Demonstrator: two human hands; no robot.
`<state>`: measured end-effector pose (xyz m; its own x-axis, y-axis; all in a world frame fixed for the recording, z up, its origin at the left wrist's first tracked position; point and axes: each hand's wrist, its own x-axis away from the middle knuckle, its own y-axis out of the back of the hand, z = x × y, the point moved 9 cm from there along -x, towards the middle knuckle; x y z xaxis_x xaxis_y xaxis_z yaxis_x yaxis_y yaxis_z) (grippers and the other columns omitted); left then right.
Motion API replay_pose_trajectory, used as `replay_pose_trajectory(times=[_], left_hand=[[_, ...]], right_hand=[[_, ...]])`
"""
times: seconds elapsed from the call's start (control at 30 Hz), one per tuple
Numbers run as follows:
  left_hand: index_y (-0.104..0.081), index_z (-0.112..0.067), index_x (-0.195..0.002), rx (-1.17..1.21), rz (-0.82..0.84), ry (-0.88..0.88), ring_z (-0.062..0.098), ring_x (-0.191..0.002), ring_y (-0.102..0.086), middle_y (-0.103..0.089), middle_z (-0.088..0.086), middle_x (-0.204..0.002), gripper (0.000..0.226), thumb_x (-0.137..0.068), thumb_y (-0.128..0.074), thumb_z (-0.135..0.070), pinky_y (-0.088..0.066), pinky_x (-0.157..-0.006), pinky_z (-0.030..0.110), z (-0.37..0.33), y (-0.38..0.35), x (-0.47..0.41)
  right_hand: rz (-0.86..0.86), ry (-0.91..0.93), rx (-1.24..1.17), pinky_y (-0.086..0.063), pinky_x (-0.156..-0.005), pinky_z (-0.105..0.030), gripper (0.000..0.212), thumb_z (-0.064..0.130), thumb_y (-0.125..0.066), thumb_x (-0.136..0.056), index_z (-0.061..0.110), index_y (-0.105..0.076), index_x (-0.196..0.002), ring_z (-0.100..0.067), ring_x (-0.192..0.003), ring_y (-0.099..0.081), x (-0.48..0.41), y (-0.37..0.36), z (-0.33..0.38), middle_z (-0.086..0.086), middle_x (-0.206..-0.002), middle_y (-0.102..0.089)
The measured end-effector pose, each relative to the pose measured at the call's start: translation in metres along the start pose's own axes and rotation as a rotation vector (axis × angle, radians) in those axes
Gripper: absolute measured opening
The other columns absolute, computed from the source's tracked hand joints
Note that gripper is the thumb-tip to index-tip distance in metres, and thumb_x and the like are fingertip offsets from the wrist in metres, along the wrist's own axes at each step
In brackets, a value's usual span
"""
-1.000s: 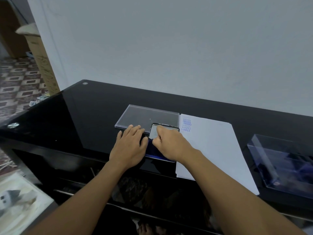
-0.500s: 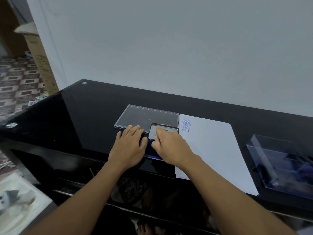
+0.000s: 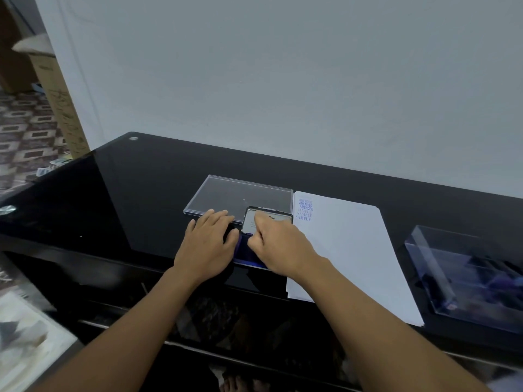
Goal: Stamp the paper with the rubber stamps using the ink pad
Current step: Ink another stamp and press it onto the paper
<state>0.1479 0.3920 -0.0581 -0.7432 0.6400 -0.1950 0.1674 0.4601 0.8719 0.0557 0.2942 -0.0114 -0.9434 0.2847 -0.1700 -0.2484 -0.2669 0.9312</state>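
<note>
Here we see the left hand [image 3: 208, 244] lying palm down on the black table [image 3: 135, 199], fingers straight and close together, holding nothing. Its fingertips reach the near edge of a clear plastic lid [image 3: 240, 193] just beyond it, and its thumb spreads toward the ink pad [image 3: 244, 254]. Its forearm comes in from the lower left.

The ink pad sits between the two hands, its cover [image 3: 280, 217] tilted up with a white label showing. The right hand [image 3: 280, 244] hangs over the blue pad, knuckles up and fingers curled, with the index finger against the cover. We cannot tell what, if anything, it grips underneath. Its forearm slants in from the lower right.

Just right of that hand lies the paper [image 3: 353, 250], with blue stamped words [image 3: 305, 209] at its far left corner. Well to the right stands a clear box [image 3: 467, 278].
</note>
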Motion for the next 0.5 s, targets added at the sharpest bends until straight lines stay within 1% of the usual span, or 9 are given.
replay_pose_trajectory(times=[0.07,0.17,0.33,0.4,0.5], left_hand=[[-0.046,-0.024,-0.147,0.020,-0.003,0.005,0.015,-0.152,-0.018,-0.035,-0.006,-0.159,0.046,-0.104,-0.037,-0.038,-0.015,-0.124,0.047,0.001,0.001,-0.001],[-0.048,-0.023,-0.145,0.035,-0.008,0.008,0.016,-0.151,-0.020,-0.036,-0.005,-0.159,0.045,-0.103,-0.039,-0.036,-0.017,-0.123,0.047,0.000,0.004,-0.003],[-0.051,-0.018,-0.143,0.064,-0.008,0.006,0.016,-0.150,-0.025,-0.039,-0.002,-0.158,0.045,-0.102,-0.045,-0.034,-0.023,-0.122,0.046,-0.002,0.010,-0.006],[-0.052,-0.017,-0.142,0.074,-0.007,0.002,0.016,-0.148,-0.028,-0.041,-0.002,-0.156,0.044,-0.101,-0.046,-0.032,-0.025,-0.120,0.042,-0.006,0.013,-0.006],[-0.054,-0.017,-0.138,0.109,-0.004,0.005,0.016,-0.141,-0.037,-0.047,-0.002,-0.150,0.041,-0.099,-0.048,-0.029,-0.033,-0.115,0.037,-0.013,0.017,-0.006]], right_hand=[[-0.009,0.003,-0.004,-0.034,-0.054,-0.033,0.022,0.027,-0.044,-0.093,0.022,-0.031,-0.077,-0.026,-0.064,-0.049,0.001,0.000,0.000,-0.002,-0.070,-0.052],[0.025,-0.029,-0.021,-0.034,-0.055,-0.034,0.026,0.028,-0.043,-0.094,0.025,-0.027,-0.073,-0.024,-0.064,-0.048,-0.002,-0.003,-0.004,-0.003,-0.071,-0.051],[0.106,-0.067,-0.048,-0.038,-0.064,-0.037,0.026,0.030,-0.043,-0.095,0.024,-0.031,-0.072,-0.026,-0.075,-0.051,-0.014,-0.003,-0.009,0.000,-0.075,-0.050],[0.104,-0.065,-0.052,-0.038,-0.063,-0.036,0.025,0.030,-0.043,-0.094,0.024,-0.032,-0.072,-0.026,-0.075,-0.051,-0.013,-0.003,-0.009,-0.001,-0.076,-0.051],[0.050,-0.046,-0.032,-0.035,-0.058,-0.035,0.024,0.029,-0.043,-0.094,0.023,-0.030,-0.074,-0.027,-0.070,-0.050,-0.006,-0.001,-0.005,-0.003,-0.075,-0.052]])
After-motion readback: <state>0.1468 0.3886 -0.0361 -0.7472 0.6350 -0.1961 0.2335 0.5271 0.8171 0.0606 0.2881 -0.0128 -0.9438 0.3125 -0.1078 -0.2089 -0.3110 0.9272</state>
